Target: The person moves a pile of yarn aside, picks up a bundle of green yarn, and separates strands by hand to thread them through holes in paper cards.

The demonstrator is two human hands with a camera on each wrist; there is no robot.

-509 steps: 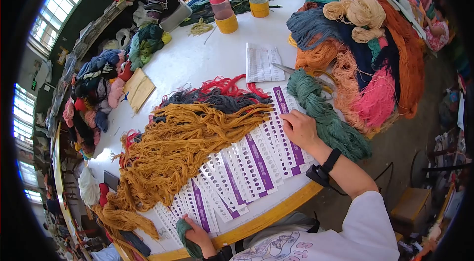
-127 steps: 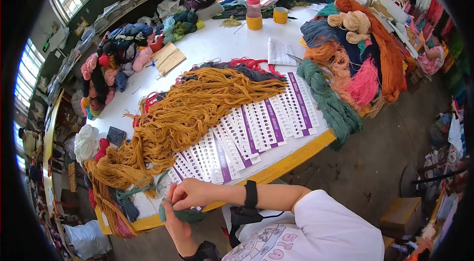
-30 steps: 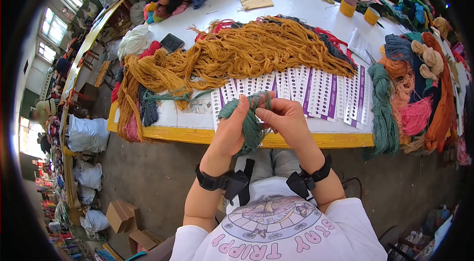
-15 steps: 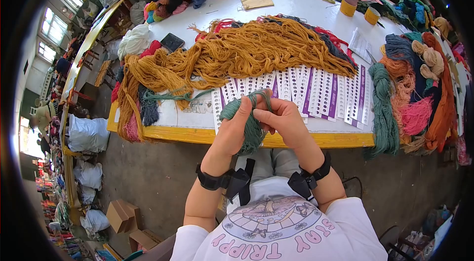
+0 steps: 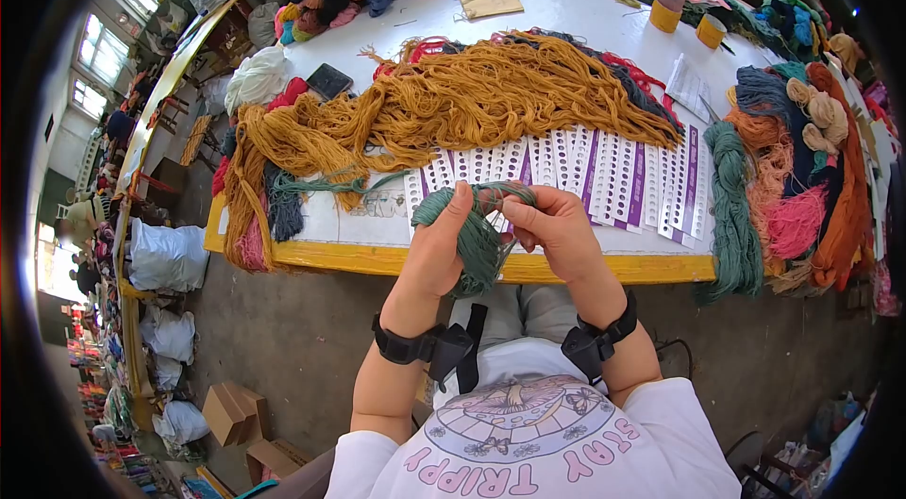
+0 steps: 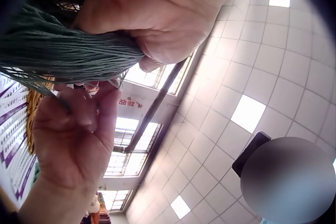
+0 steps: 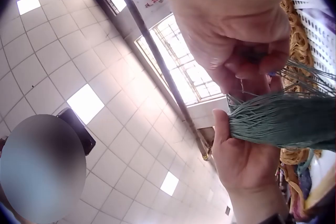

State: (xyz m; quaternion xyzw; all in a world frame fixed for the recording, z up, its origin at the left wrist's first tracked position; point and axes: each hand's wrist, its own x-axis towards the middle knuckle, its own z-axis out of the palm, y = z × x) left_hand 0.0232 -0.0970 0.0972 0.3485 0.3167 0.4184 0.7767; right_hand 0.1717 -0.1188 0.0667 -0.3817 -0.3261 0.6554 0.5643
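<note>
A bundle of dark green yarn (image 5: 479, 249) is held up just off the table's front edge. My left hand (image 5: 436, 256) grips it, thumb pointing up along its side. Loose strands lead across to my right hand (image 5: 564, 237), whose thumb and fingertips pinch them. From the left wrist view, the yarn (image 6: 63, 50) spreads in a thick fan under the left palm, the right hand (image 6: 73, 145) close below. Fine strands reach the curled right fingers (image 7: 247, 69) in the right wrist view. More green yarn (image 5: 326, 184) lies on the table beyond the left hand.
A long heap of mustard yarn (image 5: 472, 93) covers part of the white table over hole-punched cards (image 5: 613, 178) with purple strips. To the right hangs a thick green skein (image 5: 731, 207) beside orange and pink yarn. A phone (image 5: 328, 80) and a white bundle (image 5: 260, 79) lie at left.
Earlier the right hand lay on the cards while the left held the green yarn; then both came together on it. In the last half second the right hand shifted slightly right, drawing strands out.
</note>
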